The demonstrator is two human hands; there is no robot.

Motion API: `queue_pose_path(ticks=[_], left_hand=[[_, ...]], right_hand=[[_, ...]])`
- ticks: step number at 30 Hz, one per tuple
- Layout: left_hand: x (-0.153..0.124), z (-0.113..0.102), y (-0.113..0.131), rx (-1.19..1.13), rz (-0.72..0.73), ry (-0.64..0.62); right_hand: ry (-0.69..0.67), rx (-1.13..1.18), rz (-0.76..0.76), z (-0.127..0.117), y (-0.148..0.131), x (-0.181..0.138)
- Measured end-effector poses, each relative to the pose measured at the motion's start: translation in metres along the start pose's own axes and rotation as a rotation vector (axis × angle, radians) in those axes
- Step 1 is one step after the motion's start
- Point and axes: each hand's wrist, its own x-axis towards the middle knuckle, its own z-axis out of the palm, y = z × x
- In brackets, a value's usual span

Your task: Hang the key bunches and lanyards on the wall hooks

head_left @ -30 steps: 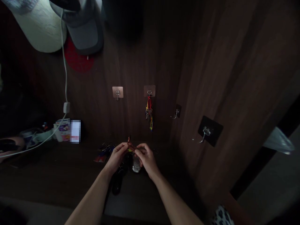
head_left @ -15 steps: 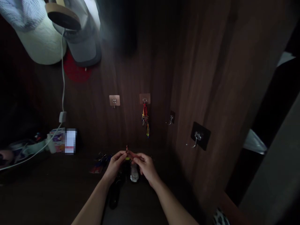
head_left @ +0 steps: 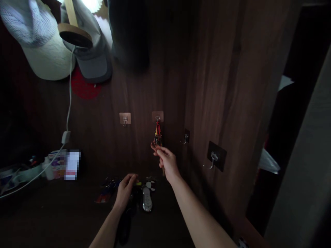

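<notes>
My right hand (head_left: 168,163) is raised toward the back panel, its thumb and fingers pinching a reddish-brown cord loop (head_left: 153,146). Just above the cord, a bunch of keys on red and yellow cords (head_left: 158,132) hangs from a hook on a copper-coloured plate (head_left: 157,116). Low over the dark surface, my left hand (head_left: 125,189) has its fingers curled together; whether anything is between them is hidden. Beside it lie a silver key fob (head_left: 147,199), a metal piece (head_left: 150,185) and a yellow-green item (head_left: 139,183). Dark blue and red items (head_left: 106,191) lie to its left.
An unused hook (head_left: 125,119) is on the back panel. Two hooks on black plates, one nearer (head_left: 217,156) and one farther (head_left: 186,136), jut from the right wall. Caps (head_left: 94,65) hang at upper left by a white cable (head_left: 69,103). Small boxes (head_left: 58,163) stand at left.
My right hand has moved up and forward with the cord, from in front of my left hand to the hanging keys. My left hand has let go of the cord. The view has tilted slightly.
</notes>
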Motion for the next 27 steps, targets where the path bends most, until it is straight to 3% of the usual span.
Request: queue_pose_path(ticks=[7,14,20,27], left_hand=[[0.0,0.001,-0.001,-0.011,-0.002,-0.025],[0.0,0.001,-0.003,0.006,0.0,-0.039],[-0.001,0.002,0.0,0.031,0.0,-0.034],[0.0,0.001,0.0,0.03,-0.017,-0.066]], right_hand=[[-0.012,0.067,-0.099,0.017,-0.036,0.034],[0.07,0.05,-0.148,0.03,-0.054,0.064],[0.165,0.002,-0.116,0.034,-0.048,0.077],[0.243,-0.019,-0.159,0.025,-0.023,0.079]])
